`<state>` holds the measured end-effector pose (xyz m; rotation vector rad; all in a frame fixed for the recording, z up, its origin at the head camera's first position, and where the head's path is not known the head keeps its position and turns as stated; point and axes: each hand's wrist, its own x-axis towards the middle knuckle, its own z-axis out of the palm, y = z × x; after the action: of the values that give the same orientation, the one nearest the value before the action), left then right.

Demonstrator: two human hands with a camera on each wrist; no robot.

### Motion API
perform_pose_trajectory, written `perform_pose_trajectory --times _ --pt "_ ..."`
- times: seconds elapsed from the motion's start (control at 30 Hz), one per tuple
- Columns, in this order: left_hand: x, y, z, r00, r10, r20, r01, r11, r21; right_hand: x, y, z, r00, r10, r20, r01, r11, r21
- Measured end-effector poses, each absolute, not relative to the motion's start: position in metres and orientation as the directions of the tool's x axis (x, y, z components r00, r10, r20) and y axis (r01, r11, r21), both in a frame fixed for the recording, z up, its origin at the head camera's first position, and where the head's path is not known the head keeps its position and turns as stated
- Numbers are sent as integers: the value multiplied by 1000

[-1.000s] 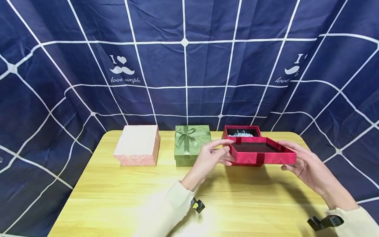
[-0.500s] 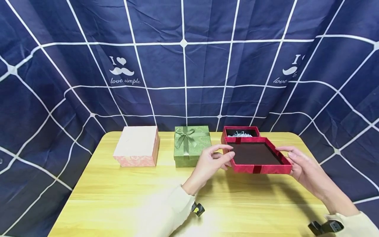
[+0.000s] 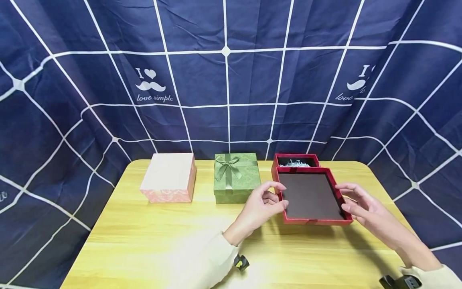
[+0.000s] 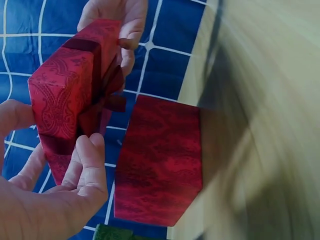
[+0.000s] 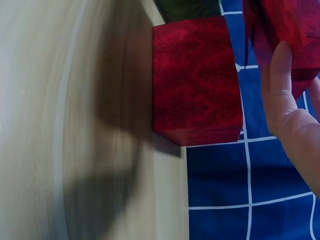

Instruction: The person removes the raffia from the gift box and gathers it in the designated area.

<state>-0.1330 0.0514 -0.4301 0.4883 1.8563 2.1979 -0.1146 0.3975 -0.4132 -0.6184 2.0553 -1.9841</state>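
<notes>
Both hands hold a red patterned gift box lid (image 3: 310, 196) just in front of its red box (image 4: 157, 160), raised off the table. Its dark inside faces my head camera, and a ribbon bow (image 4: 104, 97) shows on its outer side in the left wrist view. The left hand (image 3: 256, 208) grips the lid's left edge, thumb at the near side. At the right edge, the right hand (image 3: 368, 212) holds it between thumb and fingers. Pale shredded paper (image 3: 296, 163) lies in the uncovered box, whose front is mostly hidden by the lid.
A green box (image 3: 236, 176) with a bow on top stands left of the red box. Farther left is a closed pink box (image 3: 167, 176). The wooden table (image 3: 144, 241) ends at a navy curtain (image 3: 202, 80) with white lines.
Both hands have tilted the lid so its dark inside shows more fully, and its near edge has come lower and closer to me. The boxes have stayed put.
</notes>
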Motion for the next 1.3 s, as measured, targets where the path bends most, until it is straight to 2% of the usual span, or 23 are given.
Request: perform_pose_trajectory --times 0.17,0.33,0.53,0.83,1.3 --pt "-129 52 -435 -902 414 120 86 -99 991 -109 401 -412 -891 -444 97 -188 164 -968" --pt "-128 52 -441 -885 451 117 99 -64 993 -104 404 -413 -894 -441 76 -205 255 -945" --pt "-125 50 -446 -866 495 77 49 -70 996 -102 405 -417 -892 -447 68 -217 291 -932" --pt "-121 53 -458 -863 501 68 66 -22 998 -99 405 -429 -876 -475 87 -266 324 -908" --pt "-108 58 -460 -860 503 83 100 7 995 -93 409 -445 -873 -483 70 -267 352 -897"
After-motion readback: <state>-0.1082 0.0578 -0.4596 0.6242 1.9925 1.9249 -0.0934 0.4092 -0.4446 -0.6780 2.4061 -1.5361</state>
